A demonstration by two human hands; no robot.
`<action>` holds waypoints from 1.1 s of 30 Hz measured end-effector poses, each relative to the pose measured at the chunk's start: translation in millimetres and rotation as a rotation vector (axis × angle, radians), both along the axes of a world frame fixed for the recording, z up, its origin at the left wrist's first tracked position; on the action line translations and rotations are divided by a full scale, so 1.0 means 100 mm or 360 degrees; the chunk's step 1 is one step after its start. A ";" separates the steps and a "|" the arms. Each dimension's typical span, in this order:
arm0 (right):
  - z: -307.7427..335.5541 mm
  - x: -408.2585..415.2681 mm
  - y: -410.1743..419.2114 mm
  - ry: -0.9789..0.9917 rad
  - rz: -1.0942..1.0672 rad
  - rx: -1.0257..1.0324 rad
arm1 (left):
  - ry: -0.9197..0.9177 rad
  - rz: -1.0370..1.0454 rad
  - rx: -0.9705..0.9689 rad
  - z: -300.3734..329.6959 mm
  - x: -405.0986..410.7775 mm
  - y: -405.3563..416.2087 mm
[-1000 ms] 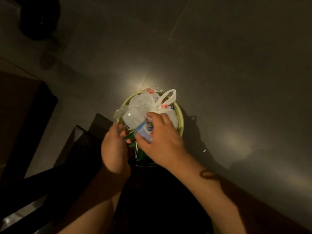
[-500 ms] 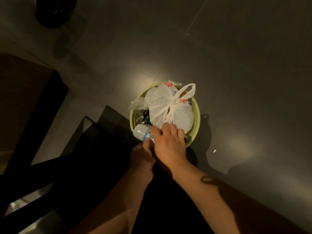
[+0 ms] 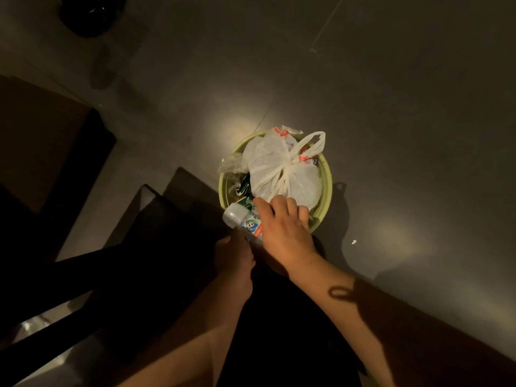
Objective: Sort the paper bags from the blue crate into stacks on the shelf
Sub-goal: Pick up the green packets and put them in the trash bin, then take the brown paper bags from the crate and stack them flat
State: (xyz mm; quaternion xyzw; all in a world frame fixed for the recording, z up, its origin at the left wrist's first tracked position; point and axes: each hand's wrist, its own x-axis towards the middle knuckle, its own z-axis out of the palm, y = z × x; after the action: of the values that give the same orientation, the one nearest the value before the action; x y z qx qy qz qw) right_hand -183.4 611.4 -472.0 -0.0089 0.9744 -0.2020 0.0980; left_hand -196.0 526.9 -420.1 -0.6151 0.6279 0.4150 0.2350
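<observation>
Two bare forearms, sleeveless to the frame edge, dark garment point(image 3: 279, 344) below.

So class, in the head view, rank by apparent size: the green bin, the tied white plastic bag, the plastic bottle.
1. green bin
2. white plastic bag, inside the bin
3. plastic bottle, partly hidden by the right hand

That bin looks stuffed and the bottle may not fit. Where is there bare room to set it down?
Bare floor lies open right of and beyond the green bin, apart from a small white scrap. The bin is crowded: a tied white plastic bag fills most of it. Both hands, the right hand and left hand, and the bottle crowd its near rim.
</observation>
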 end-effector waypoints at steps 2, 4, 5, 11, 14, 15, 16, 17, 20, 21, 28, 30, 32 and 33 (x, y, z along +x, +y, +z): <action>0.02 0.02 0.01 -0.0022 0.0003 -0.0041 | -0.0011 0.0042 -0.0046 0.05 0.03 -0.02; 0.04 0.04 0.02 -0.0035 0.0005 -0.0071 | -0.0022 0.0039 -0.0103 0.14 0.03 -0.03; 0.05 0.04 0.02 -0.0040 0.0008 -0.0088 | -0.0024 0.0004 -0.0146 0.15 0.03 -0.03; 0.63 0.04 0.15 -0.0155 -0.0095 -0.0411 | 0.0243 -0.0681 -0.0373 0.55 0.04 -0.02; 1.12 -0.11 0.23 -0.0107 -0.0494 -0.0913 | 0.0559 -0.0643 -0.0145 0.99 -0.09 0.22; 1.31 -0.19 0.27 -0.0107 -0.0601 -0.1018 | 0.0691 -0.0520 -0.0034 1.13 -0.15 0.28; 1.47 -0.27 0.29 -0.0126 -0.0688 -0.1082 | 0.0758 -0.0445 0.0068 1.26 -0.21 0.33; 1.63 -0.34 0.32 -0.0128 -0.0753 -0.1133 | 0.0783 -0.0421 0.0179 1.42 -0.27 0.39; 2.18 -0.55 0.40 -0.0074 -0.0801 -0.1302 | 0.0826 -0.0672 0.0435 2.03 -0.42 0.42; 2.33 -0.61 0.43 -0.0055 -0.0813 -0.1357 | 0.0872 -0.0734 0.0463 2.20 -0.46 0.43; 3.68 -0.92 0.37 0.0145 -0.0734 -0.1718 | 0.1199 -0.0602 0.0657 3.64 -0.69 0.36; 4.04 -0.95 0.21 0.0159 -0.0668 -0.1783 | 0.1285 -0.0589 0.0681 4.00 -0.69 0.19; 4.34 -0.95 0.02 0.0146 -0.0594 -0.1797 | 0.1359 -0.0616 0.0675 4.30 -0.66 -0.02; 4.49 -0.95 -0.11 0.0133 -0.0542 -0.1805 | 0.1407 -0.0599 0.0669 4.44 -0.63 -0.18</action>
State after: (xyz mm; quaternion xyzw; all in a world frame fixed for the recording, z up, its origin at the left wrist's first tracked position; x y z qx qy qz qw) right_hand -278.3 600.2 -23.1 0.0886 0.7051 -0.7035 0.0056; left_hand -259.4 508.6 24.4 -0.1973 0.6700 0.7025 0.1365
